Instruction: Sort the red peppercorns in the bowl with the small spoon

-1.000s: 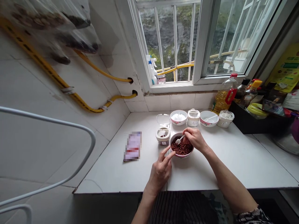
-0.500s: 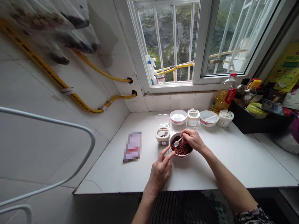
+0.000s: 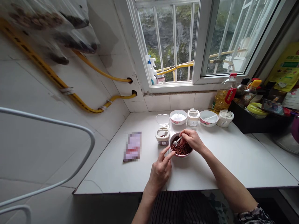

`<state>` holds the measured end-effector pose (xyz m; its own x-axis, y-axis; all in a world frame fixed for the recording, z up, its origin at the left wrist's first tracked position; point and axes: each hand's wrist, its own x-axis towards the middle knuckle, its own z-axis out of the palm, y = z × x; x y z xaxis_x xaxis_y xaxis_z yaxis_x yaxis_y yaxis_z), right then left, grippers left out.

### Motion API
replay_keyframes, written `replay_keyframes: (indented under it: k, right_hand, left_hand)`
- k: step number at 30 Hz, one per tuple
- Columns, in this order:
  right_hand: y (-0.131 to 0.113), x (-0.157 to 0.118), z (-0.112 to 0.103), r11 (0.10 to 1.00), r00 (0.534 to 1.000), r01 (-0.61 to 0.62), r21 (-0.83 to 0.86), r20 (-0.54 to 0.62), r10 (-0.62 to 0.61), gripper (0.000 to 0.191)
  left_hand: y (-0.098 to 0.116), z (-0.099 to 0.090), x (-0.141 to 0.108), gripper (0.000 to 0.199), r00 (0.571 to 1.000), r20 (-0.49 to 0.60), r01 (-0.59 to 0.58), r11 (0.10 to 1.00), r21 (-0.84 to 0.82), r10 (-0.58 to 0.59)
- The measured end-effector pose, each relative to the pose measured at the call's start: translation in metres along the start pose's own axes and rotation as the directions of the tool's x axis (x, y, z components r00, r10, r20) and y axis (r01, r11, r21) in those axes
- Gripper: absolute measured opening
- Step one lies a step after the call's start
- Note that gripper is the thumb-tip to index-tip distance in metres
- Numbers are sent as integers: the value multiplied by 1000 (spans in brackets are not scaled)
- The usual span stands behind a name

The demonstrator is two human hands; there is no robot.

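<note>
A bowl of dark red dried grains [image 3: 183, 150] stands on the white counter. My right hand [image 3: 192, 140] pinches a small white spoon [image 3: 177, 141] over the bowl, its tip at the grains on the left side. Two fingers of my left hand [image 3: 161, 168] rest on the bowl's left rim, spread apart; the other fingers are curled below. Just left of the bowl is a jar [image 3: 162, 137] with its clear lid [image 3: 163, 119] raised behind it and a few grains at its opening.
Behind stand a bowl of white powder [image 3: 178, 117], a white-lidded jar [image 3: 193, 117], a bowl with a white spoon [image 3: 208, 118] and another jar [image 3: 225, 118]. A purple packet [image 3: 132, 146] lies left. An oil bottle [image 3: 223, 96] and black box [image 3: 249, 121] stand right.
The spoon tip has shifted slightly left and down among the grains. My left hand stays at the rim.
</note>
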<state>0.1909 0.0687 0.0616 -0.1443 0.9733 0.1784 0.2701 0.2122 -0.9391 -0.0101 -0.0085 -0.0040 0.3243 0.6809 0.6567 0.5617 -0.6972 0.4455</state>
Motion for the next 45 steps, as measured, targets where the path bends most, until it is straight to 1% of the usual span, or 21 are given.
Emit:
replay_keyframes:
  k: [3, 8, 11, 15, 20, 28, 33, 39, 42, 45]
  right_hand:
    - [0, 2, -4, 998, 999, -43, 51, -30, 44, 17]
    - [-2, 3, -7, 987, 995, -93, 134, -17, 96, 15]
    - [-3, 2, -7, 992, 995, -90, 93, -29, 93, 15]
    - [-2, 1, -6, 1000, 999, -19, -24, -44, 18, 18]
    - [0, 1, -6, 995, 999, 30, -98, -41, -34, 18]
    - [0, 1, -3, 998, 1000, -3, -57, -29, 2, 18]
    - [2, 1, -1, 998, 999, -49, 27, -2, 49, 16]
    - [1, 4, -5, 968, 988, -150, 202, -11, 155, 12]
    - [1, 5, -10, 946, 984, -167, 278, -18, 179, 10]
    - [1, 6, -13, 934, 982, -174, 311, -18, 189, 11]
  left_hand:
    - [0, 0, 0, 48, 1000, 4, 2, 1000, -2, -2]
    - [0, 0, 0, 48, 1000, -3, -6, 1000, -5, 6]
    - [-1, 0, 0, 48, 1000, -4, -1, 1000, -3, 1]
    - [-1, 0, 0, 49, 1000, -6, 3, 1000, -4, -3]
    - [0, 0, 1, 51, 1000, -7, 0, 1000, -8, 0]
    - [0, 0, 0, 51, 1000, -4, 2, 1000, -1, -2]
    - [-1, 0, 0, 49, 1000, 14, 10, 1000, 10, -10]
    - [-1, 0, 0, 49, 1000, 9, -3, 1000, -7, 3]
    - [-1, 0, 0, 48, 1000, 13, -2, 1000, -11, 2]
    - [-1, 0, -1, 49, 1000, 21, 8, 1000, -9, -8]
